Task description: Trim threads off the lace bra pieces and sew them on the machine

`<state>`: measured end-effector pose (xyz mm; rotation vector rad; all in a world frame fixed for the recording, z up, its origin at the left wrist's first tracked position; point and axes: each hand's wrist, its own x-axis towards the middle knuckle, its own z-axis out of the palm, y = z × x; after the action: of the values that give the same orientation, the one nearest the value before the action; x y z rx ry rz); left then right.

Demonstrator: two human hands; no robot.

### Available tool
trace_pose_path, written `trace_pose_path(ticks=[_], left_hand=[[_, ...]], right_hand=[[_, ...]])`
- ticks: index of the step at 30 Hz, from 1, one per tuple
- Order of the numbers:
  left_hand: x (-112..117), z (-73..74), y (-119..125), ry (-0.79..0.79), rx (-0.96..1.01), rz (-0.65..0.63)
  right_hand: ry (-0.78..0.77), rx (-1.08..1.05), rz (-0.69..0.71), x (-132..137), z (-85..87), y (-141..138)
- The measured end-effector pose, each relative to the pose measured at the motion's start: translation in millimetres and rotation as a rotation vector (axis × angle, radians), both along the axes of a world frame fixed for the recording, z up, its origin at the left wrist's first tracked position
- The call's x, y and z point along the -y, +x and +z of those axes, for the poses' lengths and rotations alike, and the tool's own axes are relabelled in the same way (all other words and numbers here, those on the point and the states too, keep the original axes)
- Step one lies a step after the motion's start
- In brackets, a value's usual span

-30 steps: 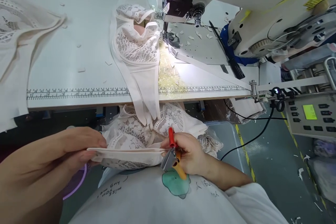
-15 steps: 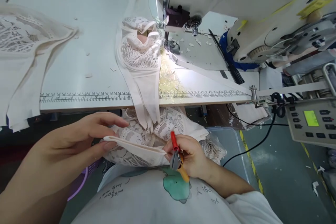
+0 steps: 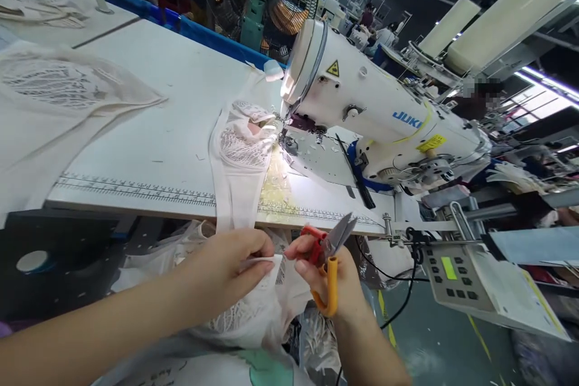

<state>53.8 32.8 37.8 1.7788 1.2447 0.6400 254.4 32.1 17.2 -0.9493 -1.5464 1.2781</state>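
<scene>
My left hand (image 3: 237, 268) pinches the folded edge of a white lace bra (image 3: 239, 313) over my lap, thumb on top. My right hand (image 3: 344, 286) holds scissors (image 3: 332, 245) with one red and one orange handle. Their blades point up and away from the fabric, slightly parted. The right thumb and forefinger are close to the pinched edge; whether they touch it I cannot tell. Another lace bra (image 3: 242, 148) lies on the table under the sewing machine's needle area, its lower end hanging over the front edge behind my left hand.
The white sewing machine (image 3: 362, 90) stands on the table (image 3: 181, 151), which has a ruler strip (image 3: 136, 190) along its front. More bra pieces (image 3: 54, 96) lie at left. A black-handled tool (image 3: 357, 178) rests beside the machine. A control panel (image 3: 452, 271) sits at right, a fan (image 3: 260, 0) behind.
My view has tilted up. My left hand has moved right along the bra edge, close to my right hand. The scissors have turned from pointing down to pointing up, blades apart.
</scene>
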Motion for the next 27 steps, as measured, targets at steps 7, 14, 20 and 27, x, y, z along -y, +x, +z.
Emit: trace_pose_path(ticks=[7,14,20,27], left_hand=[[-3.3,3.2,7.4,-0.082,0.032,-0.035],[-4.0,-4.8,4.8,-0.237,0.158,-0.037],[-2.1,-14.9,7.4,-0.133,0.21,-0.024],[-0.7,-28.2,7.1,0.279,0.057,-0.025]], right_hand=[[0.04,0.052,0.032,-12.9,6.0,-15.1],[0.312,0.109,-0.044,-9.3,7.4,-19.4],[0.437,0.212,-0.086,-8.6,6.7,-21.7],[0.085,0.067,0.033,-14.4,0.3,-22.7]])
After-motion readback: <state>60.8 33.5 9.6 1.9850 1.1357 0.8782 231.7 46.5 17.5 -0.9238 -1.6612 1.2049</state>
